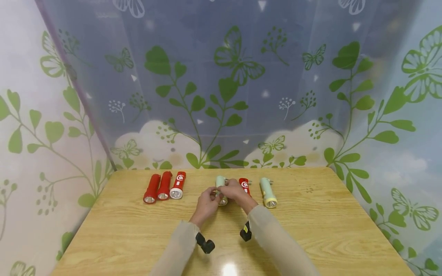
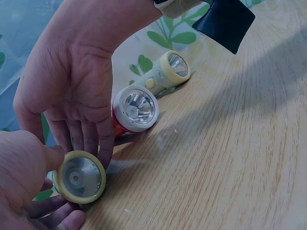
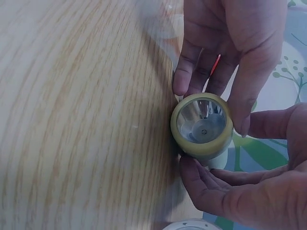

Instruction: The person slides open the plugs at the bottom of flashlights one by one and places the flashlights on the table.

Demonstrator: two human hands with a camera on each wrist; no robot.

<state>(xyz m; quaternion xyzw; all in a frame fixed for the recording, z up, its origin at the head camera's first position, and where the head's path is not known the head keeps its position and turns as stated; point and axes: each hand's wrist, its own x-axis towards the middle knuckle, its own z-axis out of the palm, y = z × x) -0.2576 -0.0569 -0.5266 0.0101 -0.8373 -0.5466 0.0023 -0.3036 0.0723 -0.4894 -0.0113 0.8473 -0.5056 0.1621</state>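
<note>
A pale green flashlight (image 1: 220, 181) with a yellow rim lies under both hands near the table's far middle, lens toward me. My left hand (image 1: 206, 207) holds it from the left; in the left wrist view its thumb and fingers (image 2: 60, 213) bracket the yellow-rimmed head (image 2: 80, 177). From the right, my right hand (image 1: 236, 191) grips the body, with fingers (image 3: 201, 189) along one side and the thumb beyond in the right wrist view. Just right of the hands lies a red flashlight (image 1: 244, 184) with a white rim (image 2: 135, 109), partly hidden by the right hand.
Another pale green flashlight (image 1: 267, 191) lies farther right. Toward the left are two all-red flashlights (image 1: 152, 188) and a red one with a white rim (image 1: 177, 186). The wooden table (image 1: 138, 237) meets patterned curtains (image 1: 193, 96) at the back and sides.
</note>
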